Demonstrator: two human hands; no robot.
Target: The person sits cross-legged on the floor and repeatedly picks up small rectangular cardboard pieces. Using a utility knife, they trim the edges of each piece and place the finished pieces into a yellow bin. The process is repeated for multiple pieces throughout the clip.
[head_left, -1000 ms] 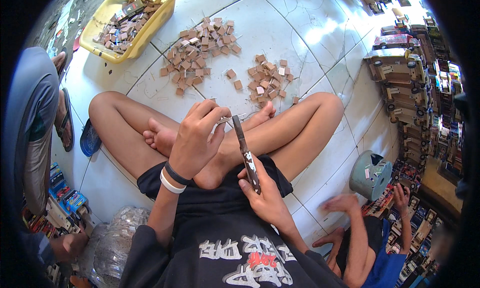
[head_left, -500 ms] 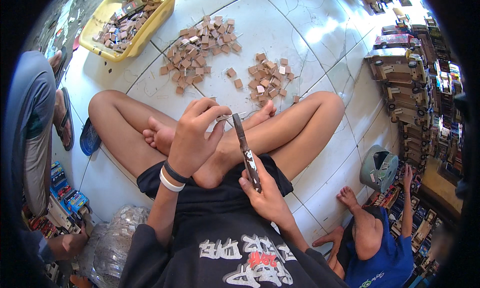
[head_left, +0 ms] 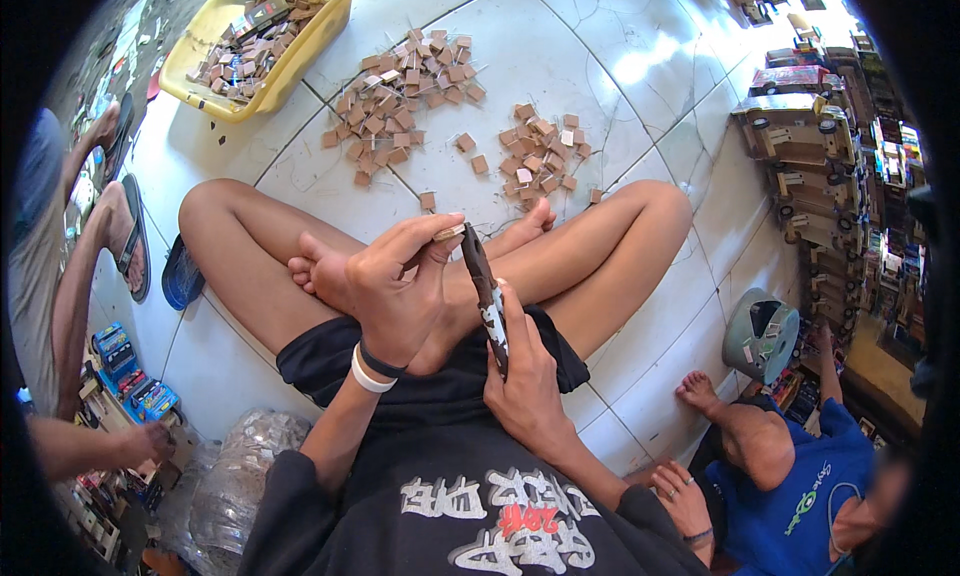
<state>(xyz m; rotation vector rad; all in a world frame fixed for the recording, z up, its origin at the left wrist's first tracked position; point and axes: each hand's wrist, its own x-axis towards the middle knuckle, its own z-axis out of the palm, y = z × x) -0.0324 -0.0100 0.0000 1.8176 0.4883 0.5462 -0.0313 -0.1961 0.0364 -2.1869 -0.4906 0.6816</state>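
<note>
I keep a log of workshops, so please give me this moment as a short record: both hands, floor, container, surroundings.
Left hand: pinches a small pale piece
Right hand: grips a dark tool with white patches
Tool tip: close beside the piece; contact unclear
Floor: larger pile of brown blocks left, smaller pile right
Container: yellow tub, upper left, more blocks inside
Right edge: stacked toy trucks
Nearby: person in blue shirt, lower right
</note>
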